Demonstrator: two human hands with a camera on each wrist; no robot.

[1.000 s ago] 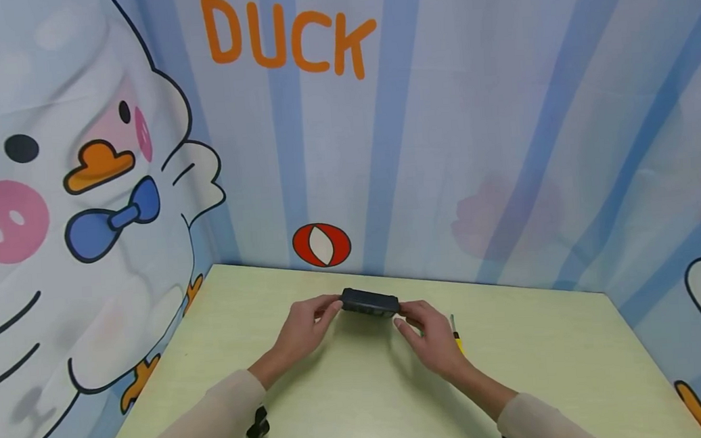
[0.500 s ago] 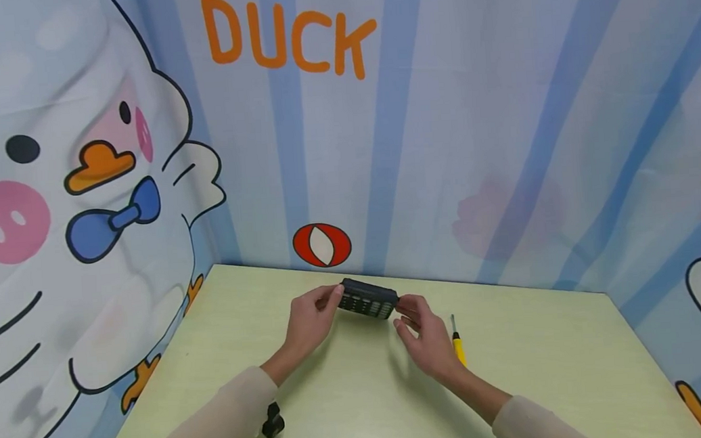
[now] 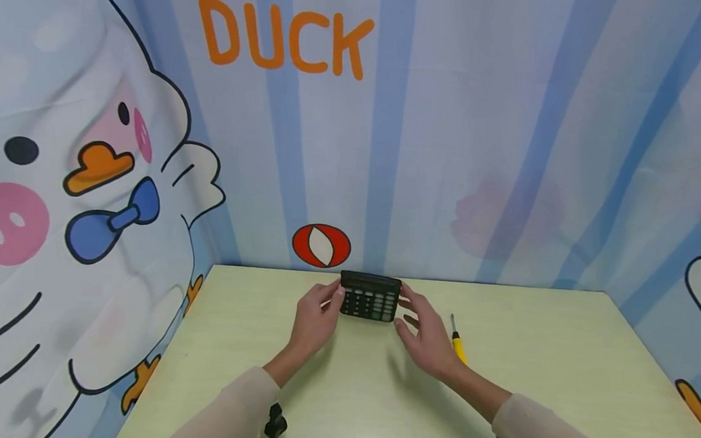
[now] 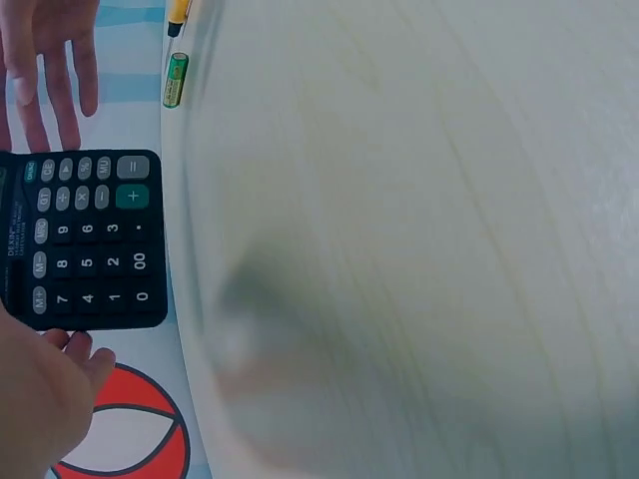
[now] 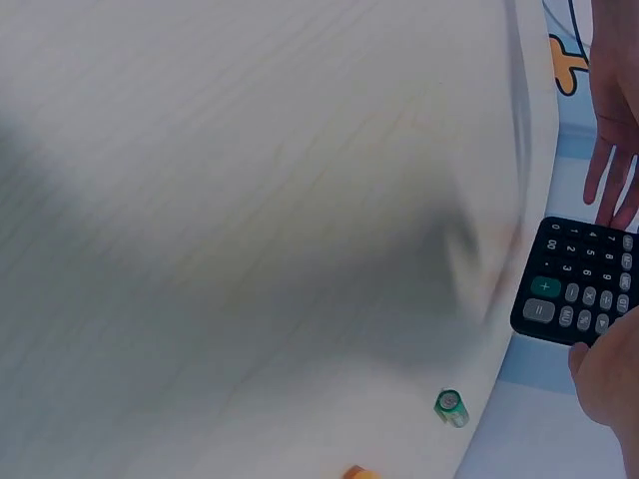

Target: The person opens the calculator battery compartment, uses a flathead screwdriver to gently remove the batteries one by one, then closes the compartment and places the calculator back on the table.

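A black calculator (image 3: 371, 296) is held up between both hands over the far part of the table, its keys facing the head camera. My left hand (image 3: 315, 322) grips its left edge, thumb at the front and fingers behind. My right hand (image 3: 427, 336) touches the right edge with extended fingers, the thumb standing apart near the lower corner. In the left wrist view, grey keys and one green plus key (image 4: 132, 196) show on the calculator, with fingers (image 4: 60, 95) of the right hand straight against its side.
A yellow-handled screwdriver (image 3: 458, 348) lies right of my right hand, partly covered by it. A green battery (image 4: 176, 80) is on the table near the screwdriver, also in the right wrist view (image 5: 451, 407). Behind the pale table (image 3: 364, 408) hangs a duck-print cloth (image 3: 442, 138).
The calculator has tilted from showing its narrow edge to showing its key face, and has risen slightly. My left hand has shifted a little right; the right hand stays near its place.
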